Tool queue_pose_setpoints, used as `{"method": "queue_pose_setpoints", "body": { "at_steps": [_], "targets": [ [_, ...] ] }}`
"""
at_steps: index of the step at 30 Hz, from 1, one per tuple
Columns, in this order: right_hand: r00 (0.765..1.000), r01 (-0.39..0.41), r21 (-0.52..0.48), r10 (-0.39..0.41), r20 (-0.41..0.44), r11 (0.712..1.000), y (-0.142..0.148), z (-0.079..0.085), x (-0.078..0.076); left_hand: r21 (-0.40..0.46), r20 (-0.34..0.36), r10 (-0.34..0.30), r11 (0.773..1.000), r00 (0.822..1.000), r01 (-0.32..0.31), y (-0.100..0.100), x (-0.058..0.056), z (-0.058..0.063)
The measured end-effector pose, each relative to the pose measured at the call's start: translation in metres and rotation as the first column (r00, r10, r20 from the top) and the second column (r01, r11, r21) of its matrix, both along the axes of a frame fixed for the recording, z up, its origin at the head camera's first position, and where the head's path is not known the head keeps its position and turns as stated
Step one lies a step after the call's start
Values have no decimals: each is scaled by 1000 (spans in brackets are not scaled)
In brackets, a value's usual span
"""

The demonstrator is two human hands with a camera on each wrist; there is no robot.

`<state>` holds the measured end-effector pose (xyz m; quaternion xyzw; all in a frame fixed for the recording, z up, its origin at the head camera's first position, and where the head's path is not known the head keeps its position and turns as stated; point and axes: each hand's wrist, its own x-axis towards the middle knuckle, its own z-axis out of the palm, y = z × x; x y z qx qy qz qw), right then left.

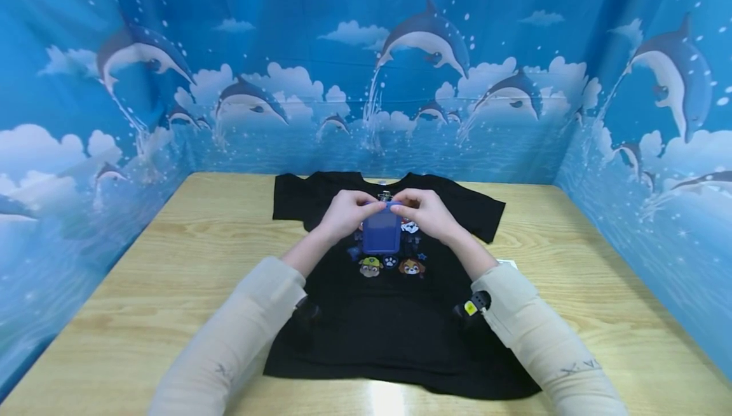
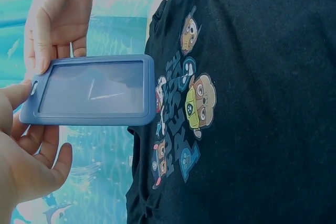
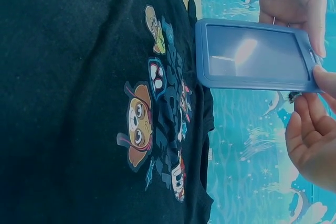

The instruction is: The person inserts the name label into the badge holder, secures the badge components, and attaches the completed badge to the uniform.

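A blue badge holder (image 1: 382,232) with a clear window is held upright above a black T-shirt (image 1: 389,327). My left hand (image 1: 347,214) pinches its slotted top end at the left corner. At the right corner, my right hand (image 1: 426,213) pinches the same end between thumb and fingers. A small metal clip (image 1: 386,196) shows between the two hands, just above the holder. In the left wrist view the holder's frame (image 2: 94,120) surrounds a shiny window. The right wrist view shows the right thumb beside the slot, with a bit of the clip (image 3: 294,96) below the holder.
The T-shirt lies spread on a wooden table (image 1: 217,276), its cartoon-dog print (image 1: 412,267) partly behind the holder. A white item (image 1: 507,263) sticks out beside the right forearm. A blue dolphin curtain (image 1: 320,86) encloses the table's back and sides.
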<state>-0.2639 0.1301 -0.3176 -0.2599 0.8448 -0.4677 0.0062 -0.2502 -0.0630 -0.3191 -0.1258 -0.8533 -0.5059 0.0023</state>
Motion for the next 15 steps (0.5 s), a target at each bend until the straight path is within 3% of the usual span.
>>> {"method": "queue_pose_setpoints", "body": {
  "at_steps": [15],
  "targets": [
    [999,-10,-16,11,43,1000,0,-1,0,34,15,43,998,999,-43,2,0,-1]
  ]
}}
